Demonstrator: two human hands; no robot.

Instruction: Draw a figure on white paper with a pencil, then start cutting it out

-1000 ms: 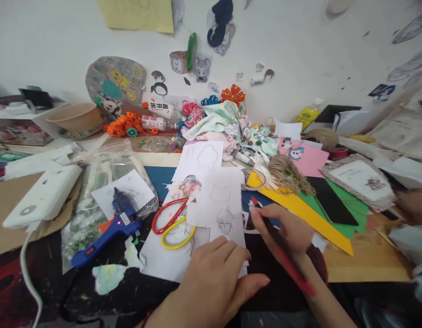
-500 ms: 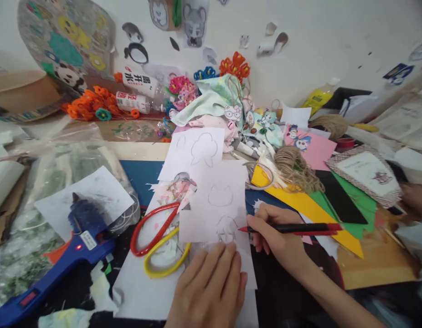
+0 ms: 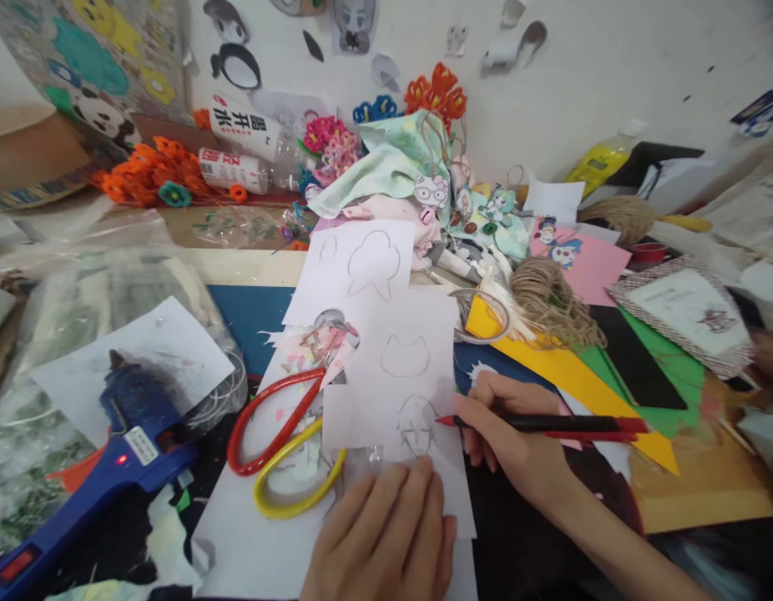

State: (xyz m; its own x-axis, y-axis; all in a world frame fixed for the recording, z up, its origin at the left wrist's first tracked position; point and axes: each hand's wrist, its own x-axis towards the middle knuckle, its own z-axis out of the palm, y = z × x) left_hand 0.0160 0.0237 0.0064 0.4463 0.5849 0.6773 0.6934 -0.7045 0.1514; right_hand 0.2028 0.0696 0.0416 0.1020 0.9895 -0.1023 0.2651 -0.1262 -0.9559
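Note:
My left hand (image 3: 383, 534) lies flat on a white sheet of paper (image 3: 361, 409), fingers stretched out, just below a pencil-drawn head with hair and a face (image 3: 416, 426). Above this head the sheet bears a cat-ear outline (image 3: 405, 357). In my right hand (image 3: 517, 434) is a slim black-and-red pen (image 3: 549, 423), pinched between thumb and fingers, its red tip beside the drawn hair. Scissors with one red and one yellow handle (image 3: 280, 417) lie left of the drawing, their blades hidden. Another sheet with a rounded outline (image 3: 374, 259) lies beyond.
A blue glue gun (image 3: 149, 426) with a lit red light rests at the left on white paper. Beyond the sheets are a fabric pile (image 3: 380, 175), a twine bundle (image 3: 555, 300) and a tape roll (image 3: 480, 317). Yellow card (image 3: 517, 351) and a dark flat rectangle (image 3: 640, 359) lie right.
My left hand sits slightly lower, so more of the drawn face shows. The pen tip stays beside the hair. The camera view has shifted a little.

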